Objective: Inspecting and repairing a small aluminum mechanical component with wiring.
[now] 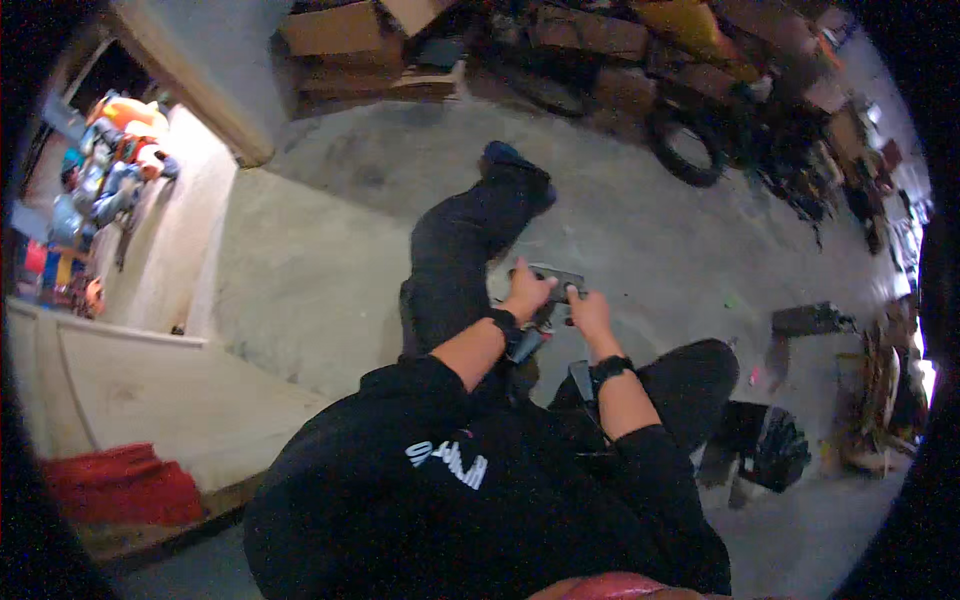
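Note:
My left hand (pixel 526 293) and my right hand (pixel 590 310) are closed on opposite ends of a small, dark grey, flat rectangular piece (pixel 561 277). It is held out above the floor, in front of my bent legs. Both thumbs lie on its upper side, while most of the other fingers are hidden. Its exact kind is too small and blurred to make out. Below it, between my forearms, grey and dark parts with a touch of red (pixel 530 343) are partly hidden. Each wrist wears a black band.
I sit on a concrete floor (pixel 330 260). Cardboard boxes (pixel 335 35) and round black tyres (pixel 688 147) are piled along the far side. A dark box (pixel 808 320) and a black bag-like heap (pixel 775 447) lie at right. At left are a red cloth (pixel 125 485) and a doorway.

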Action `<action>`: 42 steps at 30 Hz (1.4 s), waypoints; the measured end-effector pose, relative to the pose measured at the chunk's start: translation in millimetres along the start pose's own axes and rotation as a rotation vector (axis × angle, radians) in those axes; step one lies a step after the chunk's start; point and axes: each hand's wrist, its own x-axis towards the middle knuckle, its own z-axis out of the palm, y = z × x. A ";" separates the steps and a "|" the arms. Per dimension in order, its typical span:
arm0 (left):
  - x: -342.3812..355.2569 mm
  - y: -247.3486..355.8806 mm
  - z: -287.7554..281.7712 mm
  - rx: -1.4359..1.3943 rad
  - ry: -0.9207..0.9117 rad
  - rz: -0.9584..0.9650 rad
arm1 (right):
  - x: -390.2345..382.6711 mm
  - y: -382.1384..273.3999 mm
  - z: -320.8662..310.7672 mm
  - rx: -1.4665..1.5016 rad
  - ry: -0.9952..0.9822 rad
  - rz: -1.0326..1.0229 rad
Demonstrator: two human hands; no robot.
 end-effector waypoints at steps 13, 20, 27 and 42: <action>22.7 -46.5 -56.0 0.000 0.087 -0.041 | -28.9 -60.4 38.0 -0.227 -0.027 0.038; 34.1 -52.2 -88.9 -0.286 -0.042 -0.244 | -56.9 -122.9 25.2 0.058 -0.118 0.139; -4.2 -32.1 -45.2 -0.479 -0.155 -0.314 | -39.4 -38.9 24.1 -0.105 0.071 0.161; 39.7 -57.4 -104.3 0.232 0.324 0.330 | -63.8 -132.9 45.0 0.044 0.068 -0.045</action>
